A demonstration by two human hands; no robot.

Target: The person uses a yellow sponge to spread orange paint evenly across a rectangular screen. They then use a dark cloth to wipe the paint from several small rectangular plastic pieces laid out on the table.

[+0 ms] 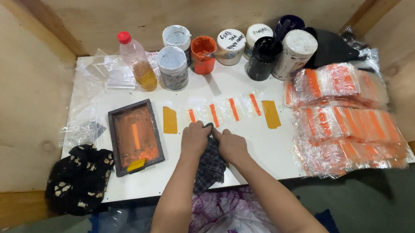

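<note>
My left hand and right hand both pinched the dark checked cloth on the white tabletop, just below the taped row of clear plastic bags; four carried orange stripes, with printed stacks piled at the right.

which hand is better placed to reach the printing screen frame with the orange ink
Left, probably. The left hand sits on the checked cloth right beside the dark screen frame. The right hand is on the cloth's far side and would have to cross over the left.

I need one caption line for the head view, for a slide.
Both hands, left hand and right hand, grip a dark checked cloth beside orange-striped clear bags.
</note>
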